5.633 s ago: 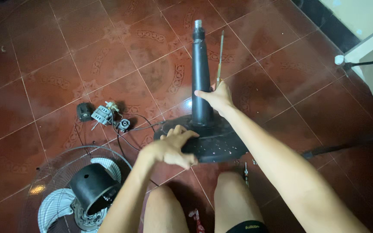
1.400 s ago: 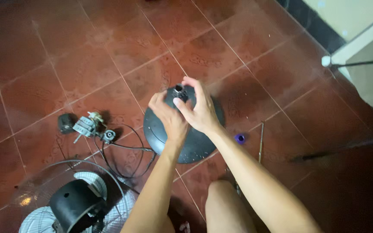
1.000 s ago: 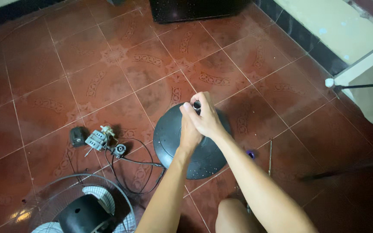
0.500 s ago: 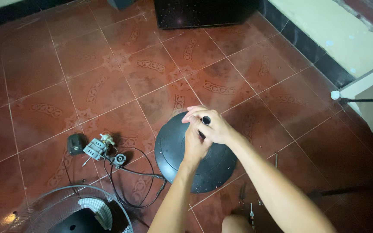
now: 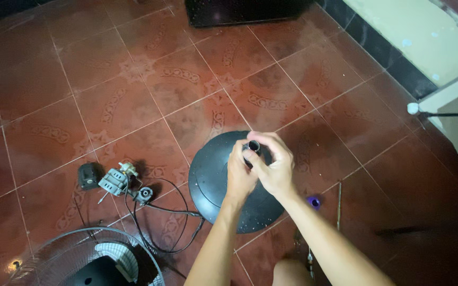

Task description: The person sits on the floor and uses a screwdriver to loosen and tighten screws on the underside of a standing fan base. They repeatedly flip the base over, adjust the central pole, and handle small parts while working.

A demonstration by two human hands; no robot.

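Observation:
A round black fan base (image 5: 213,180) stands on the red tiled floor with its black upright pole (image 5: 253,146) pointing up at the camera. Both hands wrap the top of that pole. My left hand (image 5: 238,172) grips it from the left, fingers curled. My right hand (image 5: 275,164) closes over it from the right, thumb and fingers around the open end of the tube. Only the pole's rim shows between the fingers.
A small fan motor (image 5: 116,180) with black wires (image 5: 160,222) lies left of the base. A wire fan guard with blades (image 5: 88,259) sits at bottom left. A thin metal rod (image 5: 338,204) and a small purple piece (image 5: 313,202) lie right. A white wall ledge (image 5: 425,47) runs along the right.
The base and pole went from lying on the floor to standing upright. Both hands moved to the pole's top and have stayed clasped there while the camera shifted.

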